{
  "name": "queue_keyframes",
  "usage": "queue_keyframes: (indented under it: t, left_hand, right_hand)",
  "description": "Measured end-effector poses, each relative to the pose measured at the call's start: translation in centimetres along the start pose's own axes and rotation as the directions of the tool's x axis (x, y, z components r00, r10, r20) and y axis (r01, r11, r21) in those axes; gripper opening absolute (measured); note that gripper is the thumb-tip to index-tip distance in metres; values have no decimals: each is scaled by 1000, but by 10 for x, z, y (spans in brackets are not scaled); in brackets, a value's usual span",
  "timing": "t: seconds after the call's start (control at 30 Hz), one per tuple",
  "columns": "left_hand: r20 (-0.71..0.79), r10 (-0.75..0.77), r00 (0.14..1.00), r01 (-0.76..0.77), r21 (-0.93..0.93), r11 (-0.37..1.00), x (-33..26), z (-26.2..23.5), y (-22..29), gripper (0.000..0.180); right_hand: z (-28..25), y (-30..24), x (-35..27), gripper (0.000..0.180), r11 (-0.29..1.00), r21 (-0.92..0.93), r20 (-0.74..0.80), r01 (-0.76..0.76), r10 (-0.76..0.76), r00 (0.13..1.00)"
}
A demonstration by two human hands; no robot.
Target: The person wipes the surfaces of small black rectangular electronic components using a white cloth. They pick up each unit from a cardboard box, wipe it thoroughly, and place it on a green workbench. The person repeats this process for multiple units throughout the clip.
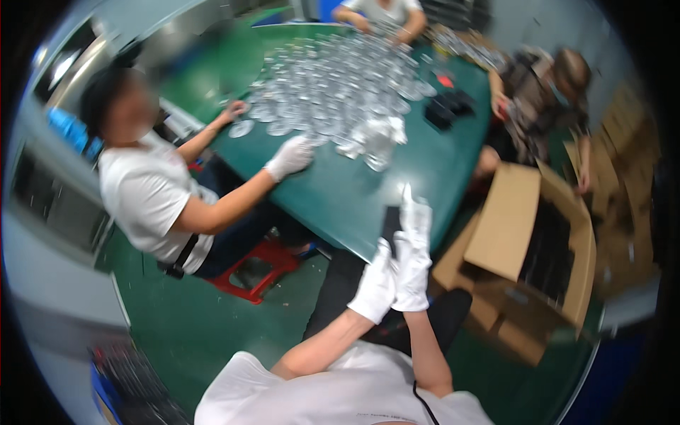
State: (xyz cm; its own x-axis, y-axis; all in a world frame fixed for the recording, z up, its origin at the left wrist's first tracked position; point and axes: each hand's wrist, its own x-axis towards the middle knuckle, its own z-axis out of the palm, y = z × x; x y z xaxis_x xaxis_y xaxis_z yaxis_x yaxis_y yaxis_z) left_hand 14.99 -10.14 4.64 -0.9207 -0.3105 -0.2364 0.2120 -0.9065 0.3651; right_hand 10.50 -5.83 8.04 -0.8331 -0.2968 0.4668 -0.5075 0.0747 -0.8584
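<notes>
Left hand: my white-gloved left hand (377, 283) sits low, just beside the right, fingers curled together; I cannot tell whether they pinch anything.
Right hand: my gloved right hand (413, 251) is raised with fingers straight and close together, pointing up toward the table edge.
Dark piece: a narrow black strip (390, 223) stands just left of the right fingers and above the left hand, its long axis running up and away from me; whether either hand actually holds it is blurred.
Nearer hand: the right fingers lie alongside the strip, the left hand under its lower end.
Table: the green table (354, 198) is ahead, with a heap of clear round lids (333, 85) far across it.
Box: an open cardboard box (524, 241) stands to my right.
Others: a seated person's gloved hand (289, 157) rests on the table to my left.
</notes>
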Motion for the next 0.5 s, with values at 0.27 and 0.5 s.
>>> queue_keyframes:
  t: [0.27, 0.5]
  left_hand:
    - [192, -32, 981, -164, 903, 398, 12, -16, 31, 41]
    - [547, -168, 820, -397, 333, -856, 7, -36, 36, 44]
  right_hand:
    - [-21, 25, -86, 44, 991, -13, 180, -136, 136, 974]
    - [-67, 60, -123, 50, -216, 905, 417, -366, 620, 665]
